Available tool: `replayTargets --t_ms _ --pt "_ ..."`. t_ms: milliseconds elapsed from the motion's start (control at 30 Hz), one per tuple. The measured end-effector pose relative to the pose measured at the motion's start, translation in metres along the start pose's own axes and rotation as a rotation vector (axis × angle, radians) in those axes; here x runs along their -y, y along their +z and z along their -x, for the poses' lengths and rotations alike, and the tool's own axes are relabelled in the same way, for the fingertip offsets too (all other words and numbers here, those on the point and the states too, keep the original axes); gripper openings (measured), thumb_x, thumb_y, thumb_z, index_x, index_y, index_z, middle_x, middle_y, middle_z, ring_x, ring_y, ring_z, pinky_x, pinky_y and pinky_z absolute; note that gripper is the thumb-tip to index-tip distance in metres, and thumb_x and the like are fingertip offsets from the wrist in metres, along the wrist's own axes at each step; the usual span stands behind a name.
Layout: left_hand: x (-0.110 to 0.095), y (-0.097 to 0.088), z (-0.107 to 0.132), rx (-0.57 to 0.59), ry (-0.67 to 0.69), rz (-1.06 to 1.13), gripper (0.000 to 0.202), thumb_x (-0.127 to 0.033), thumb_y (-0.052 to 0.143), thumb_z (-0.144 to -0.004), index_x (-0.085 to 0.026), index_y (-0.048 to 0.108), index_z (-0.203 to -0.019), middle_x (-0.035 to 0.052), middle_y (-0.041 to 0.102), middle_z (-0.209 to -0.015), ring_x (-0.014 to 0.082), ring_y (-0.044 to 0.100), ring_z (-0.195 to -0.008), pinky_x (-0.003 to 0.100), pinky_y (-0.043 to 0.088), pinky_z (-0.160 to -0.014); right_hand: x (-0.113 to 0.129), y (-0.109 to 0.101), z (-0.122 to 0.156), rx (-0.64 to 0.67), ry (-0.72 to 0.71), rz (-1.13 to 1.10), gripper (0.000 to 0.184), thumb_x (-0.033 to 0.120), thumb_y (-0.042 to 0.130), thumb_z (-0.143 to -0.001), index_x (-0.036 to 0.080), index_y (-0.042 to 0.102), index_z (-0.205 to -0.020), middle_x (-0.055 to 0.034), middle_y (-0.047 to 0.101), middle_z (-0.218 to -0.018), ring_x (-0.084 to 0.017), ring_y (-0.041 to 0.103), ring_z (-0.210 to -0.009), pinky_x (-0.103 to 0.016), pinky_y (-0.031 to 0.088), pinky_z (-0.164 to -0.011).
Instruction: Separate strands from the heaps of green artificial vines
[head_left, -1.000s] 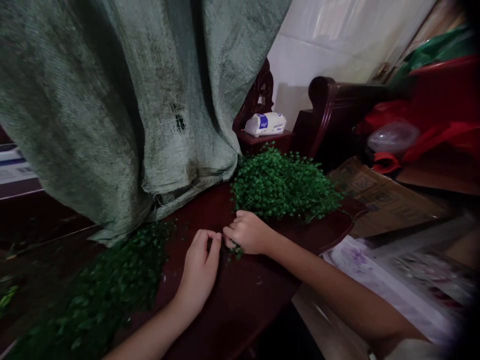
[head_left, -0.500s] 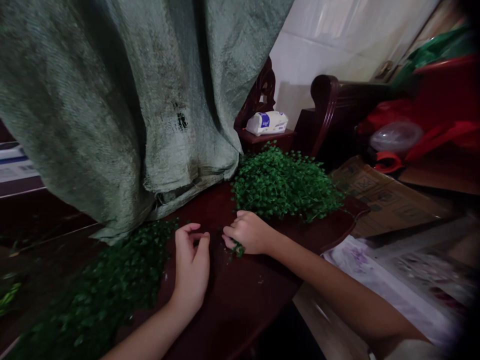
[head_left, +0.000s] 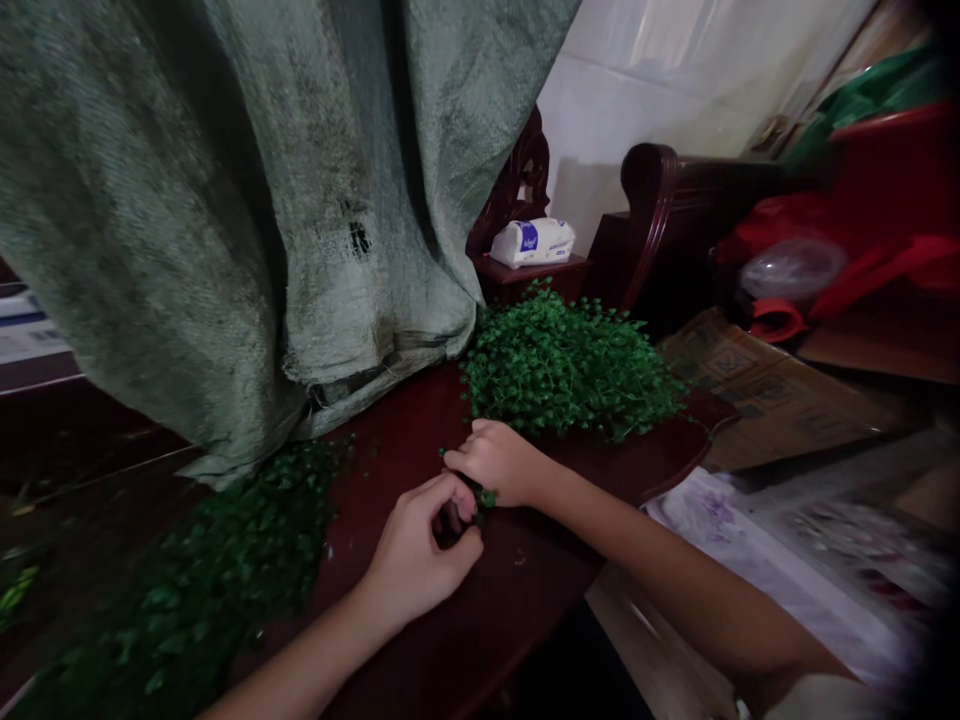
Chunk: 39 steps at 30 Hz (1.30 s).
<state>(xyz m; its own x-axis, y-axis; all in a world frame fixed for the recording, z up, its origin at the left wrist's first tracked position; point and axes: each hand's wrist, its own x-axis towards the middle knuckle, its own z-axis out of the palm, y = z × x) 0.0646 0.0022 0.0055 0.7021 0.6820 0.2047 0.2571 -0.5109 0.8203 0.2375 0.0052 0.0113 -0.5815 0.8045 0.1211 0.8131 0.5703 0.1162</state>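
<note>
My right hand (head_left: 501,462) is closed over the dark red table (head_left: 450,640), with a small leafy green sprig (head_left: 486,497) showing below its fingers. Right beside it is my left hand (head_left: 427,545), its fingers curled and the thumb apart from the index finger. Its fingertips are close to the sprig; whether they touch it I cannot tell. Behind my right hand lies a bushy heap of fine-stemmed greens (head_left: 574,365). Another pile of leafy greens (head_left: 202,560), darker and blurred, spreads along the left of the table.
A large grey-green woven sack (head_left: 360,200) hangs down at the back left, its hem on the table. Beyond it sit a tissue pack (head_left: 534,242) and a dark carved wooden armrest (head_left: 660,220). Flattened cardboard (head_left: 772,395) and red bags (head_left: 787,235) lie to the right.
My left hand has moved right, from apart to close against my right hand and the sprig. The right hand stays almost in place, still closed.
</note>
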Motion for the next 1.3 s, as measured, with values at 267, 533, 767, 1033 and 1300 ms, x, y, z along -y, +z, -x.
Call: replayTargets --t_ms 267,533,767,1033,1300 --pt "0.003 0.003 -0.002 -0.044 -0.031 -0.037 0.018 -0.025 0.061 -0.076 -0.021 0.049 -0.064 -0.0032 0.053 -0.063 0.0132 0.047 -0.057 0.022 0.034 -0.052 0.000 0.003 0.000 -0.036 -0.002 0.014 0.017 0.028 0.052 -0.086 0.013 0.059 -0.083 -0.0054 0.069 -0.067 -0.019 0.060 -0.060 -0.032 0.027 -0.063" --pt "0.007 0.005 -0.002 -0.101 -0.086 0.073 0.021 -0.029 0.051 -0.086 -0.020 0.051 -0.067 -0.0032 0.051 -0.064 0.0137 0.047 -0.062 0.022 0.034 -0.054 0.000 0.006 -0.001 -0.046 0.055 -0.016 0.018 0.029 0.051 -0.086 0.014 0.059 -0.082 -0.0066 0.069 -0.068 -0.018 0.060 -0.059 -0.032 0.029 -0.065" --pt "0.007 0.002 -0.004 -0.162 -0.171 0.151 0.029 -0.040 0.049 -0.091 -0.020 0.052 -0.069 -0.0042 0.049 -0.062 0.0140 0.047 -0.061 0.023 0.035 -0.058 0.002 0.002 0.001 -0.133 0.118 -0.048 0.010 0.026 0.055 -0.084 0.016 0.056 -0.082 -0.0041 0.064 -0.072 -0.019 0.057 -0.067 -0.031 0.033 -0.069" --pt "0.013 0.002 -0.004 -0.227 -0.201 0.131 0.027 -0.041 0.049 -0.091 -0.021 0.055 -0.074 -0.0020 0.053 -0.066 0.0162 0.052 -0.062 0.026 0.041 -0.058 0.003 0.000 0.001 -0.245 0.057 -0.088 0.011 0.023 0.051 -0.088 0.015 0.055 -0.094 -0.0099 0.056 -0.099 -0.021 0.049 -0.085 -0.032 0.038 -0.073" --pt "0.015 0.002 -0.005 -0.276 -0.204 0.124 0.022 -0.039 0.047 -0.092 -0.021 0.057 -0.083 0.0013 0.058 -0.080 0.0177 0.055 -0.071 0.027 0.043 -0.061 0.004 -0.001 0.002 -0.317 -0.007 -0.074 0.012 0.020 0.048 -0.089 0.014 0.058 -0.091 -0.0100 0.058 -0.098 -0.020 0.048 -0.086 -0.033 0.035 -0.073"
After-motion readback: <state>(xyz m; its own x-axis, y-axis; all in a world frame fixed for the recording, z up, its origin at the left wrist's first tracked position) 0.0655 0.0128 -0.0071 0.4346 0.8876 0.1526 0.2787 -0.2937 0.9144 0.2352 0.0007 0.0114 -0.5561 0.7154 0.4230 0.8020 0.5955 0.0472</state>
